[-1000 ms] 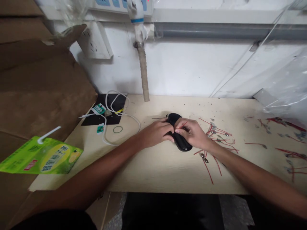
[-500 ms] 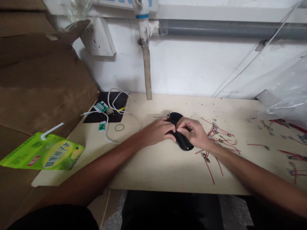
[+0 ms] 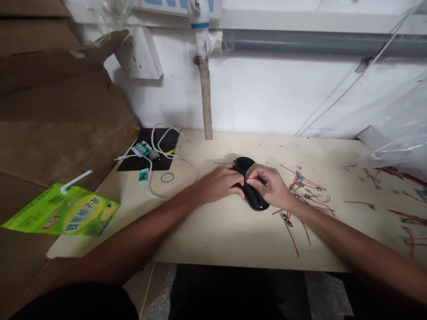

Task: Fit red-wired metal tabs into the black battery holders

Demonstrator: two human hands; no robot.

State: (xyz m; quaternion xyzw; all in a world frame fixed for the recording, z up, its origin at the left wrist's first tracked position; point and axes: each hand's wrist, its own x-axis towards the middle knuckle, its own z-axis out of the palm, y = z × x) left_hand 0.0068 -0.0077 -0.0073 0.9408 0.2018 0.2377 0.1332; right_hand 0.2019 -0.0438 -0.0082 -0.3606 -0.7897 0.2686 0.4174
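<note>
A black elongated casing with rounded ends (image 3: 257,198) lies at a slant on the pale tabletop (image 3: 213,235). My left hand (image 3: 224,182) is closed on its left side, near the middle. My right hand (image 3: 267,183) pinches a thin red wire (image 3: 259,174) over the casing's middle; what its fingertips touch there is hidden. Just right of that hand lie several red wires with small metal contacts (image 3: 300,180), and a smaller group of metal contacts (image 3: 287,219) sits nearer the front edge.
On the left are a green drink pouch with a straw (image 3: 85,213), a cardboard box (image 3: 66,111), a white cable (image 3: 151,175) and a green rubber band (image 3: 167,177). A ribbed hose (image 3: 206,102) hangs above the table's back edge. More red wires (image 3: 408,218) lie far right.
Both hands stay almost still on the casing. The view has shifted very slightly; nothing on the table has visibly moved.
</note>
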